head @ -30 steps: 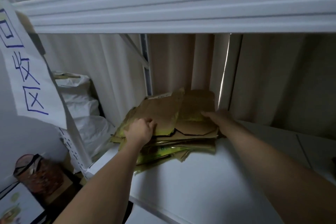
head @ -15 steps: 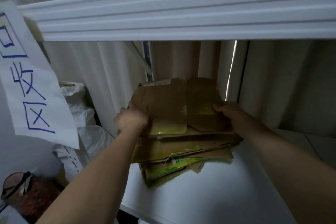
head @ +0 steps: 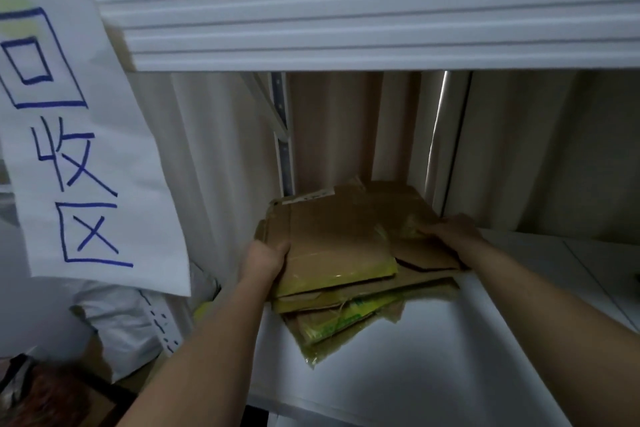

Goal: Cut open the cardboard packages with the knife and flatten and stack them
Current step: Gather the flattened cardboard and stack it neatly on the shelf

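a stack of flattened cardboard packages [head: 349,263] lies on a white shelf [head: 433,357], pushed toward its back left corner, the sheets fanned unevenly, with yellow tape showing along several edges. the person's left hand [head: 265,262] grips the stack's left edge, thumb over the top sheet and fingers curled beneath, while the right hand [head: 450,232] presses down on the right side of the pile; whether its fingers curl round an edge cannot be told. no knife is in view.

the risk appears to lie in the loose layering: the lower sheets jut out toward the front at an angle, and a pull or lift from the left edge alone could let them slide off separately. the stack's left edge sits just at the shelf's open side, above white sacks [head: 114,319] on the floor, so slipping sheets would likely fall there.

room is tight overhead, where the upper shelf's ribbed front beam [head: 346,17] hangs low. the corrugated back wall [head: 346,128] and a perforated upright [head: 284,149] close off the rear. open shelf surface extends to the right and front. a handwritten paper sign [head: 76,149] hangs near the left forearm.
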